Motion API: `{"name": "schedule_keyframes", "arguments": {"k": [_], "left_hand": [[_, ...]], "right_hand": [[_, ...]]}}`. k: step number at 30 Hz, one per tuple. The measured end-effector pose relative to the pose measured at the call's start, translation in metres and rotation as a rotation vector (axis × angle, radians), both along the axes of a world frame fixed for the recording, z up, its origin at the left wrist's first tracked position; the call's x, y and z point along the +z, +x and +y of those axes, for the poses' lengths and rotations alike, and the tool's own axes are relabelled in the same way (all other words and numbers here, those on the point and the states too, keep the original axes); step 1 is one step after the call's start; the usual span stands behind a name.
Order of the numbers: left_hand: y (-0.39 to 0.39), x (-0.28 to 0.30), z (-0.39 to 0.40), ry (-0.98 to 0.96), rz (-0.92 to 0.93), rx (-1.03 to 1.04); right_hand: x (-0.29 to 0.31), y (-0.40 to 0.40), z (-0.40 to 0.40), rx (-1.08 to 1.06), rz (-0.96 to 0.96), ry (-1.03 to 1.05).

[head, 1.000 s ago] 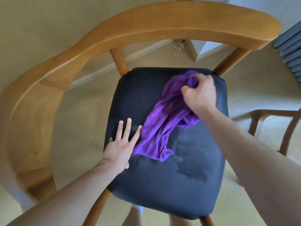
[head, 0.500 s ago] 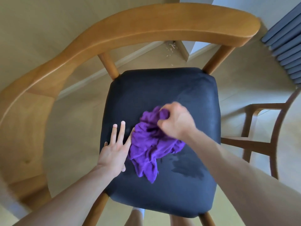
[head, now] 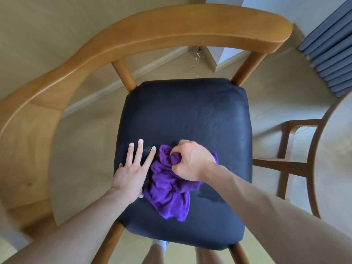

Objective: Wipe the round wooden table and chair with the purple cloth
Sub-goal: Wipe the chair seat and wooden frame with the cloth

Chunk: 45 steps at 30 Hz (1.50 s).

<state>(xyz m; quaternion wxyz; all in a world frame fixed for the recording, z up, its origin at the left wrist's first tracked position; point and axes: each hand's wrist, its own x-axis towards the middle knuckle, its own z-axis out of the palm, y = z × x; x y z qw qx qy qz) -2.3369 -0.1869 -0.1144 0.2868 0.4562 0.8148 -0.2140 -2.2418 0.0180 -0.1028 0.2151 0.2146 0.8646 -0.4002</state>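
Step in hand: wiping the chair (head: 171, 33) seat; its dark cushion (head: 182, 115) is under the cloth.
Purple cloth (head: 169, 193): bunched on the front half of the cushion, near the person, a loose tail trailing toward the front edge.
Right hand (head: 190, 161): fingers curled tight into the cloth's upper folds, pressing it down.
Left hand (head: 133, 168): flat on the cushion, fingers straight and spread, just beside the cloth, holding nothing.
Damp patch (head: 211, 195): a darker mark right of the cloth.
Tabletop (head: 341, 168): pale round edge at far right; whether already wiped cannot be told.
Next move: probably sweep the cloth over the damp patch and back half, then the wooden backrest.
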Motion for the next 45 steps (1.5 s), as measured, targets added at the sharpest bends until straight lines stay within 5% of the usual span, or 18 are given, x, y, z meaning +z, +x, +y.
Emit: {"name": "schedule_keyframes", "arguments": {"k": [5,7,11,18,23,26,29,32,36,42,45], "left_hand": [[0.000,-0.003,-0.003,0.015,0.007,0.002],[0.001,-0.003,-0.003,0.006,0.004,-0.002],[0.000,-0.005,-0.002,0.008,0.010,-0.018],[0.001,-0.004,-0.002,0.027,-0.010,0.009],[0.001,-0.010,-0.006,0.046,-0.002,0.020],[0.001,-0.012,-0.007,0.062,0.006,0.011],[0.001,-0.011,-0.005,0.047,0.031,-0.013],[0.001,-0.005,-0.002,0.009,0.046,-0.044],[-0.001,0.001,0.002,-0.024,0.057,-0.067],[-0.004,0.011,0.010,-0.100,0.052,-0.086],[-0.014,0.024,0.032,-0.118,0.030,-0.052]], "right_hand": [[-0.003,-0.003,0.058,-0.436,0.274,0.270],[-0.011,-0.003,0.071,-0.548,0.186,0.346],[-0.015,0.001,0.032,-0.344,0.037,0.407],[0.000,0.004,-0.011,0.081,0.027,0.084],[0.001,0.001,0.057,-0.395,0.269,0.363],[-0.005,0.007,0.072,-0.537,0.061,0.406],[-0.005,0.023,0.041,-0.236,-0.075,0.451],[0.003,0.040,0.015,0.092,-0.110,0.271],[0.019,0.043,0.018,0.251,-0.207,0.093],[0.014,0.029,0.059,-0.598,0.072,0.266],[0.005,0.031,0.027,-0.405,-0.095,0.356]]}}
